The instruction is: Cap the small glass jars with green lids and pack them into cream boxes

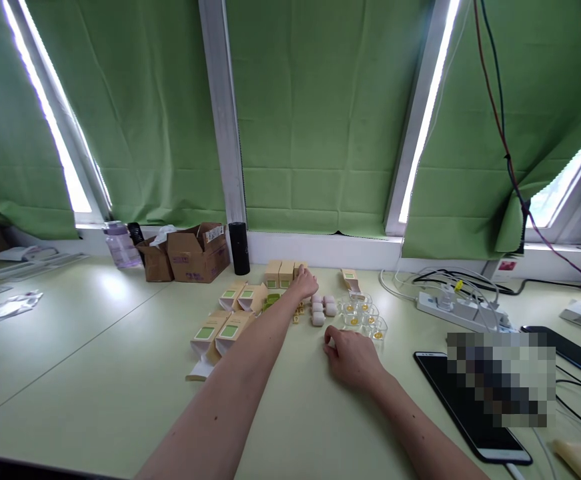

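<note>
My left hand [305,283] reaches to the back of the table, its fingers closed on the rightmost small cardboard box [297,269] in a short row. Two similar upright boxes [279,273] stand beside it. My right hand [353,357] rests nearer, fingers curled, with nothing visible in them. Just beyond it are clear plastic cups [364,311] with yellow centres and whitish-pink rounded pieces [317,311]. Small yellow pieces [296,319] and green pieces [271,301] lie near my left wrist. Open boxes with green labels [210,328] lie left of my forearm; another open box [350,279] lies behind the cups.
Brown cartons [197,255], a black cylinder [239,249] and a purple bottle [121,245] stand at the back left. On the right are a power strip [450,310] with tangled cables and a phone [470,407]. Green curtains [315,113] hang behind.
</note>
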### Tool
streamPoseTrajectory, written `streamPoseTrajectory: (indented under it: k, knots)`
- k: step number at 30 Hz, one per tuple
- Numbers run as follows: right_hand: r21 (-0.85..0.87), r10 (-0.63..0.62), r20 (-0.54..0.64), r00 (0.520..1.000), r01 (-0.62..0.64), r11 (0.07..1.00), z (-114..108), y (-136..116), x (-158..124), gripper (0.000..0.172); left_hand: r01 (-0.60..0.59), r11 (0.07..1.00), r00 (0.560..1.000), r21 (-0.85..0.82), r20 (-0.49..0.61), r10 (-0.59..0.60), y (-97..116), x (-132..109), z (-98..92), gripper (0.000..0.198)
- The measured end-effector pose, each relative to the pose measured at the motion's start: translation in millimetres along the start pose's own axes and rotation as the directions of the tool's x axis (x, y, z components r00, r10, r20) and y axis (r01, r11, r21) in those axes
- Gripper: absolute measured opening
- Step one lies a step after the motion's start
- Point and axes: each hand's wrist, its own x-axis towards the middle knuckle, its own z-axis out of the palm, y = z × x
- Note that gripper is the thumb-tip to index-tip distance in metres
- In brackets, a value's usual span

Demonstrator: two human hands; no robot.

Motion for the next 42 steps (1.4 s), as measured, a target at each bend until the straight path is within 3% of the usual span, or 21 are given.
streamPoseTrajectory:
  k: [3,7,14,20,24,28,32,36,42]
  knots:
    - [-0.002,0.003,-0.001,1.000,-0.003,1.000,-0.1,0.0,-0.4,0.016,0.003,1.000,1.000,-0.002,-0.023,-0.003,0.9,-1.4,-1.4,0.047]
    - [0.005,-0.008,-0.002,1.000,0.008,1.000,-1.3,-0.2,-1.3,0.017,-0.016,1.000,1.000,-0.009,-0.004,0.016,7.2,-14.4,-7.3,0.056]
    - [0.005,-0.005,-0.006,1.000,0.005,1.000,-0.1,-1.2,-0.7,0.016,-0.188,0.982,0.977,-0.006,-0.106,0.186,13.5,-77.5,-23.2,0.052]
    - [0.011,0.007,-0.021,1.000,-0.007,1.000,0.5,-2.3,-1.4,0.016,-0.269,0.959,0.934,0.087,-0.221,0.282,-12.9,-151.0,-47.9,0.033]
    - [0.028,0.004,-0.026,1.000,-0.004,1.000,1.5,-1.2,-0.5,0.015,-0.242,0.947,0.917,0.213,-0.269,0.295,-38.3,-178.7,-67.8,0.026]
    - [0.034,0.010,-0.037,0.999,-0.009,0.999,4.1,0.2,1.1,0.013,-0.152,0.946,0.945,0.286,-0.237,0.224,-61.6,-187.8,-80.0,0.024]
    - [0.035,0.017,-0.037,0.999,-0.015,0.999,5.3,0.5,1.3,0.013,-0.150,0.933,0.961,0.326,-0.173,0.215,-75.4,-190.6,-83.1,0.019]
    - [0.050,0.019,-0.018,1.000,-0.018,0.999,4.1,0.4,0.5,0.014,-0.165,0.909,0.975,0.382,-0.079,0.210,-77.0,-193.7,-83.3,0.009]
    - [0.058,0.016,-0.028,0.999,-0.014,0.998,4.2,-0.2,-0.4,0.013,-0.183,0.887,0.977,0.423,-0.020,0.211,-71.6,-197.4,-82.6,0.013]
